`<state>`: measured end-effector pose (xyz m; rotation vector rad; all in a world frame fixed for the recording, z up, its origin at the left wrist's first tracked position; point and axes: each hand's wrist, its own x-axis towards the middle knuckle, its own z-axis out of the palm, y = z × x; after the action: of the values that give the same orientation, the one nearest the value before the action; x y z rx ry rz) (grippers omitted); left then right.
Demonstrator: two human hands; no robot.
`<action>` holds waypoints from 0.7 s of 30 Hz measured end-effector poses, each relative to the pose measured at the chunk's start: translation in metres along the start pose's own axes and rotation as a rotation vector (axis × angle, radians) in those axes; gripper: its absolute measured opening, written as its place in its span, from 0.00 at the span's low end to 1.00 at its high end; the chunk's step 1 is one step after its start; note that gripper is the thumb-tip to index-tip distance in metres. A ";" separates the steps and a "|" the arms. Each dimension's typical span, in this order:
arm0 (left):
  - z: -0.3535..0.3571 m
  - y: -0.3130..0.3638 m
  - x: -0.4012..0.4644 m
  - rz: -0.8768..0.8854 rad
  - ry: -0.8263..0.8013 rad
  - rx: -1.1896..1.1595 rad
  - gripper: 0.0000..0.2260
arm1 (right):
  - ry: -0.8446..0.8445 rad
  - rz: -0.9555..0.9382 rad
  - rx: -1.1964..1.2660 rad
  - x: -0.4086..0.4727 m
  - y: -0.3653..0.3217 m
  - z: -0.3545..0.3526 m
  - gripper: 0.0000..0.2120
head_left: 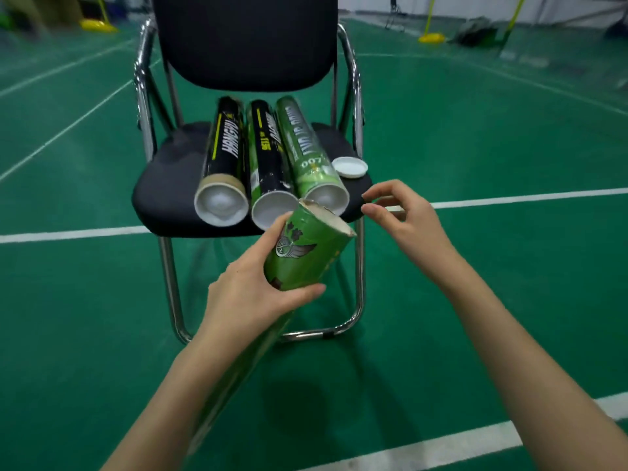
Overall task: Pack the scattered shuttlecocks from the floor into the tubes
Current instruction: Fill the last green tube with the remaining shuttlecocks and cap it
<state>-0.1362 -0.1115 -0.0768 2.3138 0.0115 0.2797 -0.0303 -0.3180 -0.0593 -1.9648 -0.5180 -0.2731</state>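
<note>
left hand (pixel 248 287) grips a green tube (pixel 306 256), mouth torn, beside the chair (pixel 163 198) front edge. right hand (pixel 404 219) hovers, fingers loose, holding nothing. three capped tubes (pixel 268 158) lie on the seat.

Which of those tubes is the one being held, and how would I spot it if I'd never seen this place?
Find the black chair on the green court floor; three capped tubes lie side by side on its seat. Just in front of them, the left hand grips a fourth, the green tube. Unlike the others it is off the seat, its top end is open with a ragged rim, and it bears a winged emblem.
</note>
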 end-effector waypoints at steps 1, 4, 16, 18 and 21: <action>-0.002 0.005 0.004 0.006 0.003 -0.023 0.41 | 0.018 0.004 -0.020 0.011 0.002 -0.002 0.04; -0.003 0.013 0.020 0.022 0.016 -0.125 0.39 | 0.030 0.023 -0.132 0.041 0.022 -0.003 0.08; 0.015 0.012 0.058 0.028 0.048 -0.346 0.41 | 0.028 0.096 -0.417 0.113 0.077 0.016 0.06; 0.017 0.011 0.057 0.036 0.045 -0.351 0.41 | 0.062 0.117 -0.361 0.114 0.077 0.016 0.05; 0.017 0.010 0.057 0.027 0.053 -0.371 0.41 | 0.073 0.110 -0.307 0.112 0.071 0.014 0.04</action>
<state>-0.0780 -0.1256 -0.0696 1.9390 -0.0419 0.3267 0.1007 -0.3047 -0.0762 -2.2630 -0.3329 -0.3708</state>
